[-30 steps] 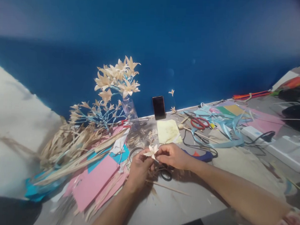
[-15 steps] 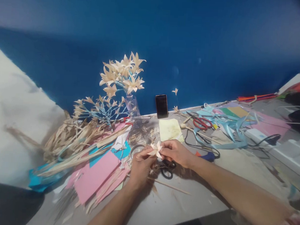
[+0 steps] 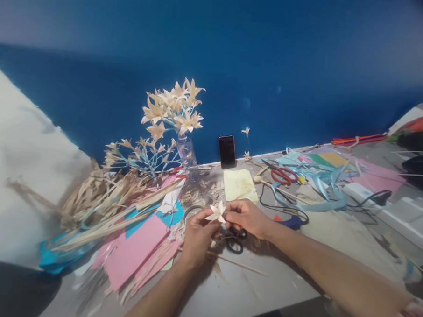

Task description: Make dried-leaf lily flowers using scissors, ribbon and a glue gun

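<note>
A small cream craft flower (image 3: 217,212) with pointed petals is held up between my two hands above the table. My left hand (image 3: 198,233) is closed on its left side and underside, the fingers pinched together. From the right, my right hand (image 3: 246,217) pinches a petal edge between thumb and fingertips. Below the hands lie black-handled scissors (image 3: 234,244), partly covered by my fingers, and a thin wooden stick (image 3: 240,262). Just behind them is a pale yellow paper sheet (image 3: 240,185).
A clear bottle (image 3: 187,157) holds a bunch of cream flowers (image 3: 173,108). Pink paper (image 3: 136,251) and dried husk strips (image 3: 94,195) lie left. A phone (image 3: 227,152) leans on the blue wall. Red scissors (image 3: 283,175), blue ribbon (image 3: 332,192) and a power strip (image 3: 398,215) are at right.
The flower has turned slightly, its face showing more toward me. Both hands keep hold of it in nearly the same place. The view has shifted a little.
</note>
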The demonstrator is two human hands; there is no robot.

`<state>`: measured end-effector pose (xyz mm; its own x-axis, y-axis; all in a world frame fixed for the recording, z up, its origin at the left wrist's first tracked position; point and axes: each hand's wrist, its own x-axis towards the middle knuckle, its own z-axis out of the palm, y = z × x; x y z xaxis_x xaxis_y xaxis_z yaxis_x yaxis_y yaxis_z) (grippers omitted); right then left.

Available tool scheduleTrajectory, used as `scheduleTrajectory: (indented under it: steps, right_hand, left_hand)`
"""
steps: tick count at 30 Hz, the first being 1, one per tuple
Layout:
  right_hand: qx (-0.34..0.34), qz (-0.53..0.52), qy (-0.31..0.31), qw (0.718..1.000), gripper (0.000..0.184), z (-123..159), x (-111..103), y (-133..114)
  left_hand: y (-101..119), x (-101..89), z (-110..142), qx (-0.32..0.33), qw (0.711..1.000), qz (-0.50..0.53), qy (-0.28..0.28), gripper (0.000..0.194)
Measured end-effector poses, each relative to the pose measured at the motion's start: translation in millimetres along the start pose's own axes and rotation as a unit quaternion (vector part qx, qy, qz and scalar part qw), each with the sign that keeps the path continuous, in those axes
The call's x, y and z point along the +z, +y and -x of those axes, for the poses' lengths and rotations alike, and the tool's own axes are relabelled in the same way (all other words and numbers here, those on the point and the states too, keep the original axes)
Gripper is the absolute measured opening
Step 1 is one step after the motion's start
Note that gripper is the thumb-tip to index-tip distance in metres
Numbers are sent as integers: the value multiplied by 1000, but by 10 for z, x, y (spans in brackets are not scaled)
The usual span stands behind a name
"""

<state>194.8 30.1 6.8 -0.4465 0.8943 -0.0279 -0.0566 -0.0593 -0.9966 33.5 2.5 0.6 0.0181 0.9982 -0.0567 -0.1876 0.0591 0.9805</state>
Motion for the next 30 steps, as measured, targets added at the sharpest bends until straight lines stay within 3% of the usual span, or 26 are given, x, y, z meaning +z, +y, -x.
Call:
scheduleTrajectory:
  steps: [6, 15, 24, 30]
  right_hand:
    - [7, -19, -10, 1000, 16, -1, -6, -32]
    - [-14, 26, 47, 998, 21, -89, -96, 68]
    - [-16, 67, 24, 997, 22, -57, -91, 48]
    - [-16, 78, 7, 997, 24, -25, -67, 20]
  left_hand:
    - [-38, -36, -27, 64, 998, -23, 6, 5]
    - [60, -90, -38, 171, 980, -98, 31, 10]
    - [48, -55, -32, 106, 994, -20, 29, 12]
    - [58, -65, -37, 134, 989, -58, 23, 7]
